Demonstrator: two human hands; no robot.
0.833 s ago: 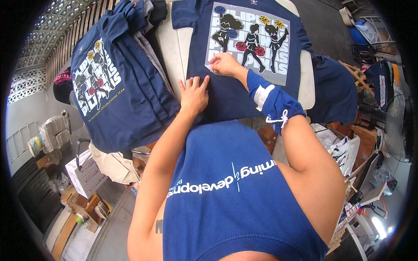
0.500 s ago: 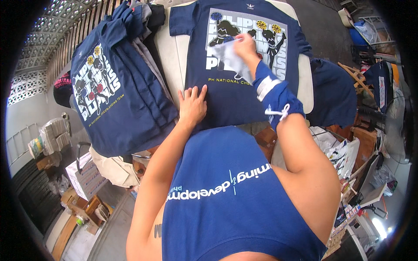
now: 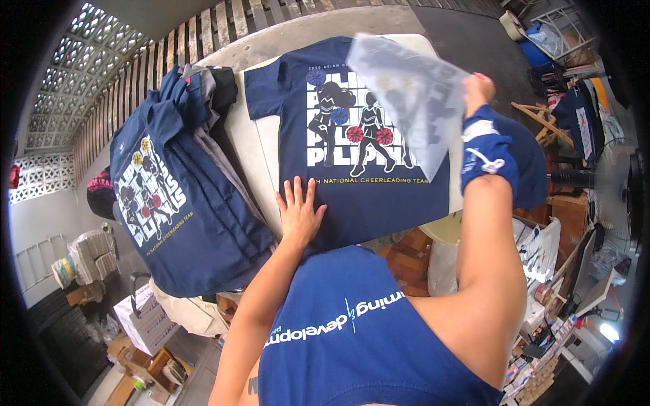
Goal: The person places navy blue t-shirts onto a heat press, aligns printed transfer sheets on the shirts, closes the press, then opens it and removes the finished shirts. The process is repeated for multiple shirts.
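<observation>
A navy T-shirt (image 3: 386, 216) with a printed picture of cheerleader figures and lettering lies spread over the end of a white table (image 3: 266, 142). Pinched in my right hand (image 3: 478, 91) is one edge of a cloudy, see-through plastic film (image 3: 420, 88). The film is raised and slants over the right part of the print; whether it still touches the shirt there I cannot tell. On the left and middle the print shows uncovered. My left hand (image 3: 300, 213) lies flat, fingers spread, on the shirt's lower left part below the print.
Left of the shirt, a pile of similar navy T-shirts (image 3: 210, 250) hangs over the table edge, with grey and black cloth beneath. More navy cloth (image 3: 531, 172) is at the right. A black fan (image 3: 613, 179) stands further right. A white box (image 3: 143, 318) sits low on the left.
My right hand has swung right, away from the print's middle. The film has come up off the left and middle figures. My left hand stays on the shirt; the whole view has shifted.
</observation>
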